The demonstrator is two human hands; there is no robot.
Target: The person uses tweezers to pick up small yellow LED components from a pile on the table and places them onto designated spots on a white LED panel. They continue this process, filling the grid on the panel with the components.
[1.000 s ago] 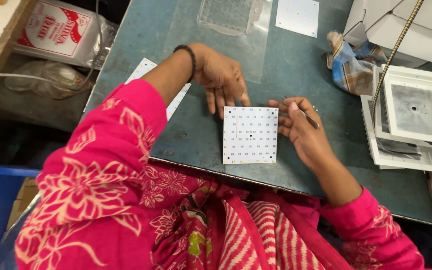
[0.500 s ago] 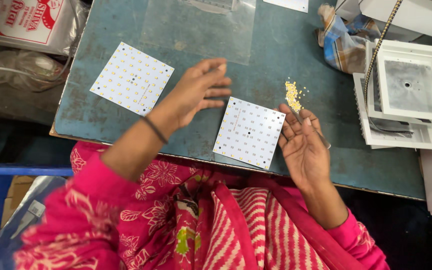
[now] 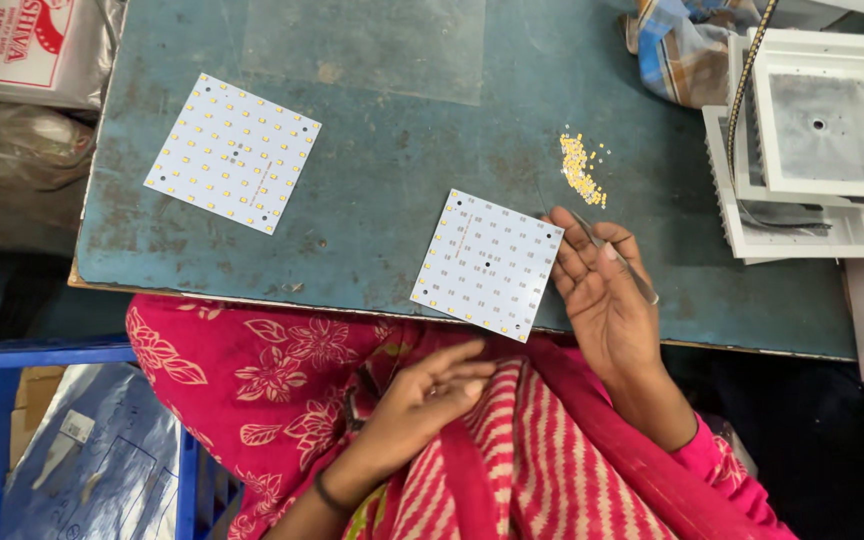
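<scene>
A white square LED board [image 3: 488, 263] lies tilted at the near edge of the blue-green table [image 3: 392, 170]. My right hand [image 3: 604, 295] rests palm up just right of it, with thin metal tweezers [image 3: 614, 256] held between the fingers, their tip pointing toward a small heap of tiny yellow parts [image 3: 580, 167]. My left hand [image 3: 430, 392] is off the table, down on my lap over the pink and striped cloth, fingers loosely apart and holding nothing. A second LED board [image 3: 234, 152] lies far left on the table.
White square lamp housings [image 3: 820, 135] are stacked at the right with a beaded chain across them. A checked cloth [image 3: 680, 50] lies at the back right. Plastic bags [image 3: 22, 150] sit left of the table, and a blue crate [image 3: 72, 440] stands on the floor below.
My left hand has dropped from above the table to my lap. The view has shifted, so the left board and the yellow parts show more fully. My right hand stays beside the near board.
</scene>
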